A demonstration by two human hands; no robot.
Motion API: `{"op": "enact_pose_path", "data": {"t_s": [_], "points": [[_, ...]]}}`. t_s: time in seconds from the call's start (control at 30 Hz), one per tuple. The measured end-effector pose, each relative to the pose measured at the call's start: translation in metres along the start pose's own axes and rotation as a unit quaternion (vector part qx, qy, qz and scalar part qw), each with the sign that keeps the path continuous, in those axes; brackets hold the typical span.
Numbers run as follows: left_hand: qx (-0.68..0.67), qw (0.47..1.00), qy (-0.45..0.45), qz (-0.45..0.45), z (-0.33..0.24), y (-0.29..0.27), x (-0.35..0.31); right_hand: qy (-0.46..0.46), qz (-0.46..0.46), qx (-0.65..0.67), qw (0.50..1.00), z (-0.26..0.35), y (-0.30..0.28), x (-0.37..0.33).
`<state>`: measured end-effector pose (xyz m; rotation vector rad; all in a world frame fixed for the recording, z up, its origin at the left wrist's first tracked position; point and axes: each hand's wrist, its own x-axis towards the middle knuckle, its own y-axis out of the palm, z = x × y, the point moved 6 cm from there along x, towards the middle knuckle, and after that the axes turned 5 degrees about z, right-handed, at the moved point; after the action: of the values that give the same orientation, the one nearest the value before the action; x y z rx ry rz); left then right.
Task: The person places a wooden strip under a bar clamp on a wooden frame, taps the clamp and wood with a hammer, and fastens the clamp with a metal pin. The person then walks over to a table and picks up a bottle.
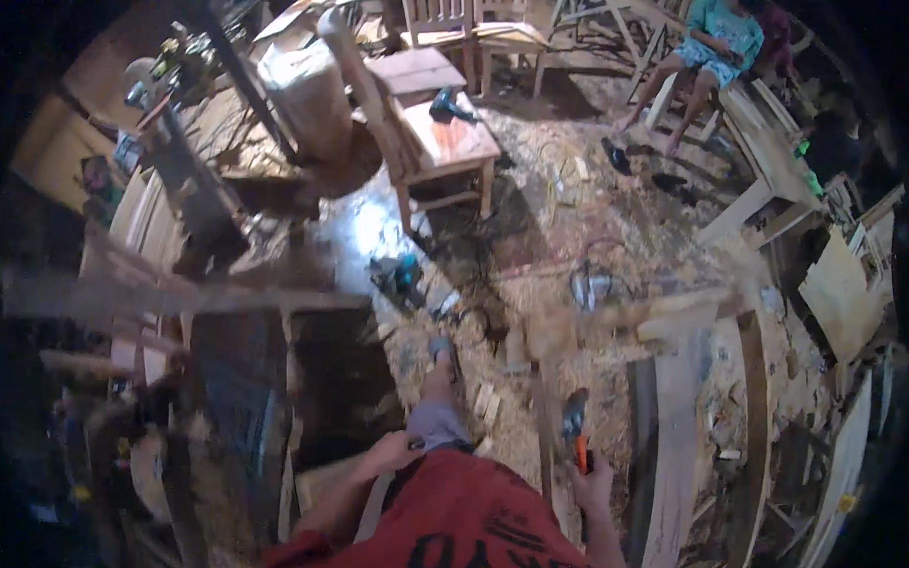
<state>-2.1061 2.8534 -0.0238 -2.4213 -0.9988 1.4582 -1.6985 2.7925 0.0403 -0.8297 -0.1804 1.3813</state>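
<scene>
In my right hand is an orange-handled tool with a flat grey blade pointing away from me; its exact kind is unclear. The blade is over the shaving-covered floor, left of a long upright-looking plank. My left hand is beside my thigh at the hem of my red shirt. Its fingers look curled, and a small dark spot shows at their tips, too blurred to name.
A wooden chair bears a dark teal power drill. Another teal power tool lies on the floor ahead. Long boards and beams flank me. At the far right, a person in teal sits on a bench.
</scene>
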Motion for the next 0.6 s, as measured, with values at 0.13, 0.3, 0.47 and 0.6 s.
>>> {"op": "enact_pose_path", "data": {"t_s": [0.13,0.3,0.47,0.6], "points": [[-0.006,0.992,0.056,-0.110,0.018,-0.156,0.091,0.052,-0.113,0.016,0.992,0.018,0.006,0.120],[-0.063,0.983,0.033,-0.170,-0.053,-0.367,0.148,0.132,-0.274,0.142,0.942,0.032,-0.018,0.220],[-0.061,0.966,0.080,-0.237,-0.119,-0.480,0.194,0.242,-0.200,0.132,0.940,0.046,-0.026,0.306],[-0.006,0.967,0.206,-0.150,-0.124,-0.447,0.272,0.239,-0.255,0.149,0.925,0.055,-0.016,0.347]]}}
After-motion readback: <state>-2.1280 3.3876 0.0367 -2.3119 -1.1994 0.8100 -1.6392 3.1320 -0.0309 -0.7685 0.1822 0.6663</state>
